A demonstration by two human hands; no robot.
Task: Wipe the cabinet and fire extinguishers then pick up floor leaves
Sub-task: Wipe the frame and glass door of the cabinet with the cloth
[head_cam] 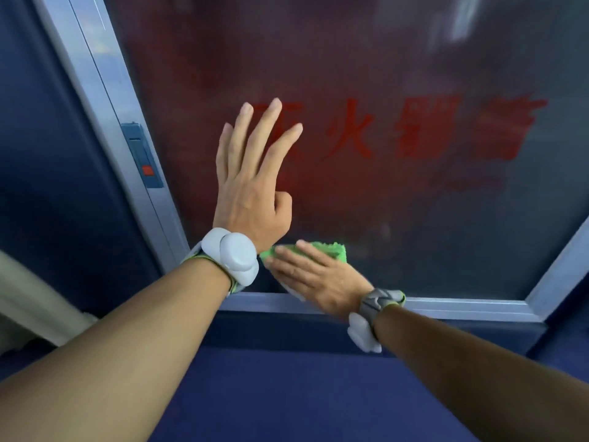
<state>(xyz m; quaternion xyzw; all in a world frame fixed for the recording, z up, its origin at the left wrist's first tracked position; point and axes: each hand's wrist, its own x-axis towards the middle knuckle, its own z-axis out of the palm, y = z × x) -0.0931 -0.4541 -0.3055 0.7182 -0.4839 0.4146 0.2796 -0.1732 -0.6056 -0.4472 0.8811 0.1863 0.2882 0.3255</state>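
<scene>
The cabinet's glass door (398, 202) fills the view, dusty, with red characters printed on it and blurred red shapes behind the glass. My left hand (251, 183) lies flat on the glass left of the characters, fingers spread, holding nothing. My right hand (315, 275) presses a green cloth (331, 250) against the lower part of the glass, just above the bottom frame. Only the cloth's top edge shows past my fingers. The two hands are close together, the right one below the left wrist.
A silver metal frame (462, 306) runs along the bottom and left side of the door. A grey latch with a red mark (145, 157) sits on the left frame. Dark blue cabinet panels (287, 393) surround the door. A pale surface (28, 298) shows at far left.
</scene>
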